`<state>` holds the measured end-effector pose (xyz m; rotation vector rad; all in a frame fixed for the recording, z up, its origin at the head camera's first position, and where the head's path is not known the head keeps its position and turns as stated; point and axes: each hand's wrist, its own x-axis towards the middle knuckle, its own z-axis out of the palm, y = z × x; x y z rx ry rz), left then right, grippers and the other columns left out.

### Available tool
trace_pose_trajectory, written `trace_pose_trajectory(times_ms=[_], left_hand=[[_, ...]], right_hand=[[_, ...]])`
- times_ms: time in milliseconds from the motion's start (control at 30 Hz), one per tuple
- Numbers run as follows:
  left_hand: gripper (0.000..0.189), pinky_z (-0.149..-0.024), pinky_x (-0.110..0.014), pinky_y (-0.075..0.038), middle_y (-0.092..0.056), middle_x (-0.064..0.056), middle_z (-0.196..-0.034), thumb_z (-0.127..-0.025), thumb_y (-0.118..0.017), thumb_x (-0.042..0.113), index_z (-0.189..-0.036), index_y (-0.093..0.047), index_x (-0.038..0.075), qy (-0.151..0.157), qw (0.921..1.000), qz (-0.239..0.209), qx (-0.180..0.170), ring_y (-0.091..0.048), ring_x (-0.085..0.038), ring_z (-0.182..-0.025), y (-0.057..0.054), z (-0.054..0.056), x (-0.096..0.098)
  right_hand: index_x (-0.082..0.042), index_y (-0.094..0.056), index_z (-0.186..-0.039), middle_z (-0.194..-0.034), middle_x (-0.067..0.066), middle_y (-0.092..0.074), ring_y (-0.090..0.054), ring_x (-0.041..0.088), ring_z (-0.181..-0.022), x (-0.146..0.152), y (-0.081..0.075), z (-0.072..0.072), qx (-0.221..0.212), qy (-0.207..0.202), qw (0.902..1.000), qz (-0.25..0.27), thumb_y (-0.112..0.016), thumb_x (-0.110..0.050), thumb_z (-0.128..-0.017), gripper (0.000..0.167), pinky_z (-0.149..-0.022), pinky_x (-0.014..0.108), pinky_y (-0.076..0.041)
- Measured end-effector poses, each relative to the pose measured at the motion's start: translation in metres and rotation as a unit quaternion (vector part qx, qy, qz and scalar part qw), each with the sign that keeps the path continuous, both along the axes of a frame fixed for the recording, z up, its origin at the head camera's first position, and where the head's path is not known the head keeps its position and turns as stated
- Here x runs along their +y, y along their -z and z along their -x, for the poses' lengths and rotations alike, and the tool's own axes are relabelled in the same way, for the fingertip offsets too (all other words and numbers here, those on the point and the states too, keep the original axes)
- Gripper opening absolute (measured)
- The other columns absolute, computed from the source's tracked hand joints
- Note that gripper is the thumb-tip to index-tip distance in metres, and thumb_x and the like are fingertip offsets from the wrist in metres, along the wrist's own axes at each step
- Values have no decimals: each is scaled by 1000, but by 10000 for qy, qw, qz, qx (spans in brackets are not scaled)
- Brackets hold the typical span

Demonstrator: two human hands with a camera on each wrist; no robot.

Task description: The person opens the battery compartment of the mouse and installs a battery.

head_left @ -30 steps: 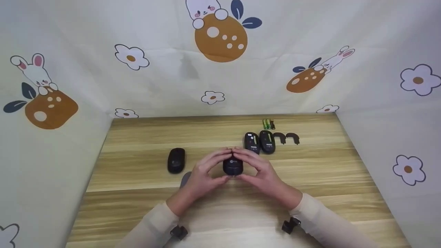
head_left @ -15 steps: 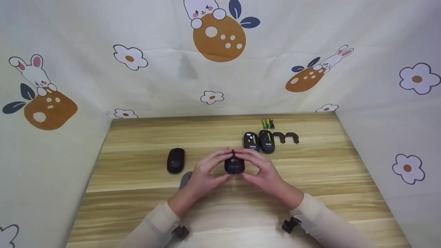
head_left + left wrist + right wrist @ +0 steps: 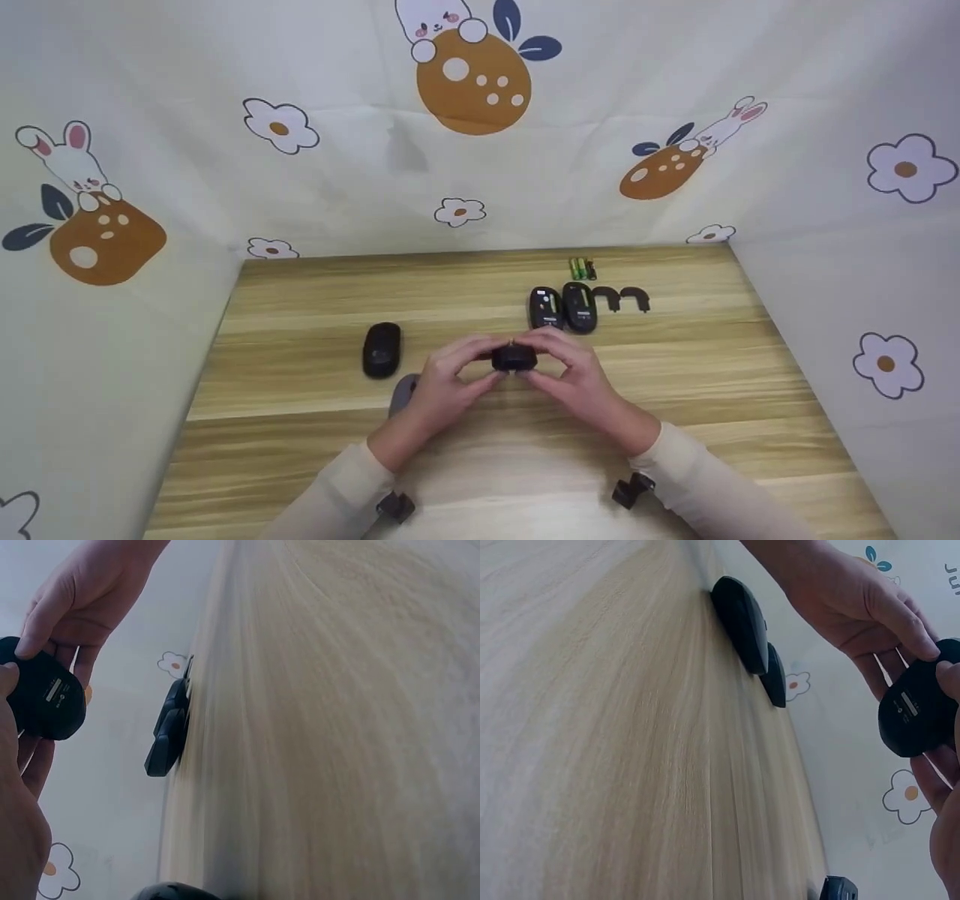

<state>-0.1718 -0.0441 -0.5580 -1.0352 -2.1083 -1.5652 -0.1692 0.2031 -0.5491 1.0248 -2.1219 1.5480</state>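
Above the middle of the table, a black computer mouse (image 3: 514, 358) is held between both hands, its narrow end toward the head camera. My left hand (image 3: 456, 379) grips one side, thumb below and fingers above. The right hand (image 3: 568, 367) pinches the opposite side the same way. In the left wrist view the underside of the mouse (image 3: 52, 697) shows a small white label, and both thumbs press on it. From the right wrist, the mouse (image 3: 915, 716) appears well off the tabletop, partly hidden by the right thumb.
Two black mice (image 3: 546, 307) (image 3: 580, 307) lie underside up behind the right hand. Beside them are two curved black pieces (image 3: 606, 298) (image 3: 635, 298), with small batteries (image 3: 581, 268) further back. Left of the hands sit another black mouse (image 3: 382, 350) and a grey mouse (image 3: 403, 394), partly covered by the left arm.
The held mouse has tilted: its top with the logo faced the head camera before, and now only its narrow end shows. Both hands keep their grip and have shifted only slightly.
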Motion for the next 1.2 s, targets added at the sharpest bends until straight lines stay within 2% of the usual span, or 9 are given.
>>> trace_pose_trajectory(times_ms=[200, 367, 667, 833, 1200], left_hand=[[42, -86, -33, -68, -76, -6, -130, -99, -83, 4, -139, -73, 10, 72, 9993, -239, -286, -75, -27, -116, 1, -2, 5], [42, -77, -31, -68, -74, -6, -130, -100, -82, 5, -140, -72, 11, 86, 9983, -279, -498, -74, -28, -114, 2, -3, 5], [45, -73, -35, -69, -73, -2, -133, -98, -83, 6, -141, -73, 13, 111, 9891, -395, -1414, -72, -26, -112, -1, -5, 6], [44, -73, -36, -69, -73, -3, -132, -98, -83, 5, -141, -73, 14, 100, 9812, -497, -1862, -72, -27, -111, -1, -5, 7], [46, -75, -33, -67, -72, -5, -132, -97, -82, 4, -140, -73, 14, -30, 9666, -472, -2520, -70, -25, -111, -5, -8, 10]], right_hand=[[-5, -74, -136, -126, 11, -76, -74, 25, -111, 1, 2, -1, -522, -87, 9985, 107, -87, 1, -91, 47, -81, 38, -69], [-6, -73, -139, -127, 11, -74, -73, 22, -110, -1, 0, -4, -839, -16, 9964, 131, -87, 0, -92, 49, -71, 37, -69], [-6, -72, -141, -130, 11, -72, -72, 29, -107, -1, -4, -6, -1338, -36, 9909, 158, -86, -2, -94, 49, -69, 36, -69], [-9, -72, -142, -130, 9, -71, -72, 25, -103, 0, -3, -5, -1535, 33, 9881, 90, -86, -4, -95, 50, -67, 35, -68], [-11, -72, -143, -132, 6, -70, -70, 31, -99, 1, -6, -5, -1788, 93, 9838, -33, -87, -7, -95, 51, -71, 34, -67]])
